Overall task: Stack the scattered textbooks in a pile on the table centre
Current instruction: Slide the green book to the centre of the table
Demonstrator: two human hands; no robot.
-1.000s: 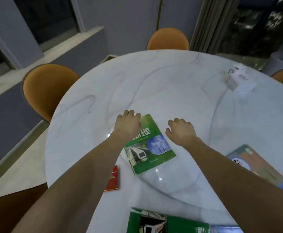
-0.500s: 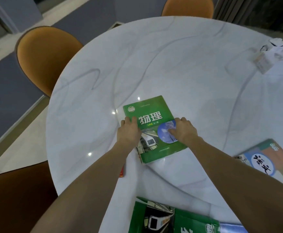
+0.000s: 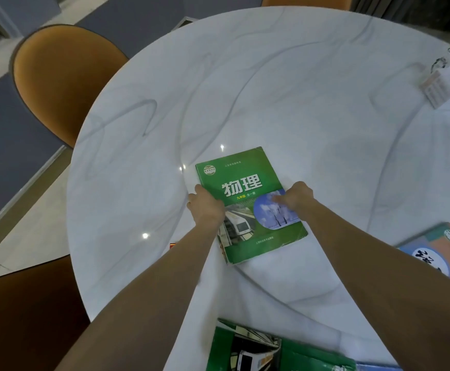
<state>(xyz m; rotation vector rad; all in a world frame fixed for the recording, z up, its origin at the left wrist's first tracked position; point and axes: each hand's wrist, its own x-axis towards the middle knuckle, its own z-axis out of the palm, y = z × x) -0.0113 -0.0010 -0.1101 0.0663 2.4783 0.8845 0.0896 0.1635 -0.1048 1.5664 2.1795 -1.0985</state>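
A green physics textbook point(image 3: 242, 183) lies flat on the round white marble table point(image 3: 312, 97), left of the middle. My left hand point(image 3: 206, 207) grips its left edge. My right hand point(image 3: 297, 196) grips its right edge, thumb on the cover. A second green textbook point(image 3: 266, 349) lies at the near table edge. A blue and brown textbook point(image 3: 438, 250) lies at the right, partly behind my right arm. A sliver of a red book point(image 3: 172, 246) shows beside my left forearm, mostly hidden.
A white tissue box point(image 3: 448, 79) with small items sits at the far right. Orange chairs stand at the left point(image 3: 58, 81), at the near left point(image 3: 25, 311) and at the far side point(image 3: 304, 1). The table edge curves along the left.
Both hands slid back from the book's far end to its two side edges and closed on it. The view dropped lower and closer to the table.
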